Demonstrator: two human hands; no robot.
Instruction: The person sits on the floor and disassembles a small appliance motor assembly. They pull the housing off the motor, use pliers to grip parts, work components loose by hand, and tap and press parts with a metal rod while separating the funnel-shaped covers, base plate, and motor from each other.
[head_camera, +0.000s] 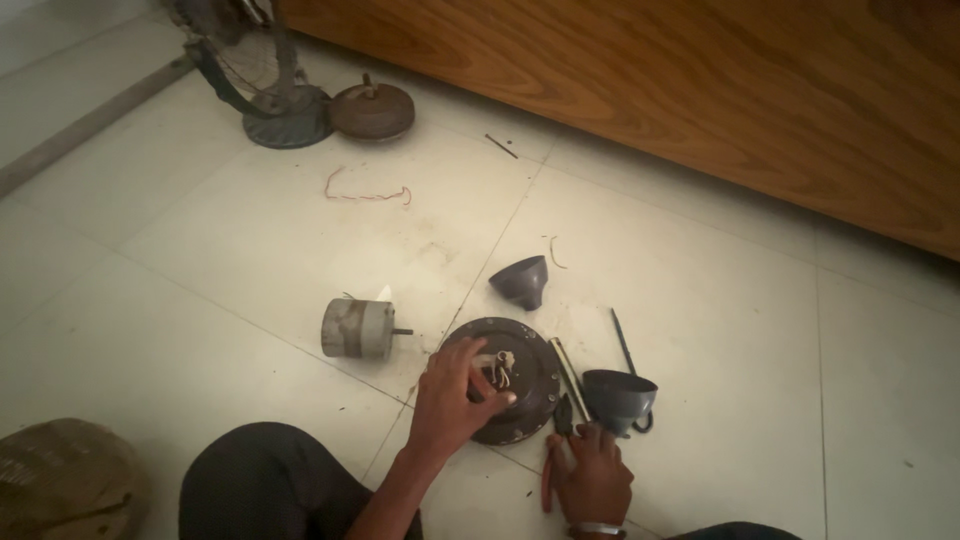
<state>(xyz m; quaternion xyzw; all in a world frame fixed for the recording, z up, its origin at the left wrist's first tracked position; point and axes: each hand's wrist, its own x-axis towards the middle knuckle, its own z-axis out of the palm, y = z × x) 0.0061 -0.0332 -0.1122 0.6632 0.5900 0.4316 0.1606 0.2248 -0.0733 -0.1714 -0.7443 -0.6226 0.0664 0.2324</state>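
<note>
The dark round motor housing (505, 378) is seen lying flat on the tiled floor (250, 240), between the person's knees. Risk noted: the thin wires (500, 368) bunched at its centre could be snapped or pulled loose if tugged hard, as the housing is not clamped and could slide on the smooth tile. The plier tips could also nick wire insulation if brought in blind.

The left hand (452, 395) is laid over the housing's near-left part, fingers partly curled, fingertips touching the centre by the wires; a firm grasp cannot be confirmed. The right hand (592, 478) is closed around red-handled pliers (556, 450), tips resting just beside the housing rim. A grey cup-shaped cover (618, 398) stands just right.
</note>
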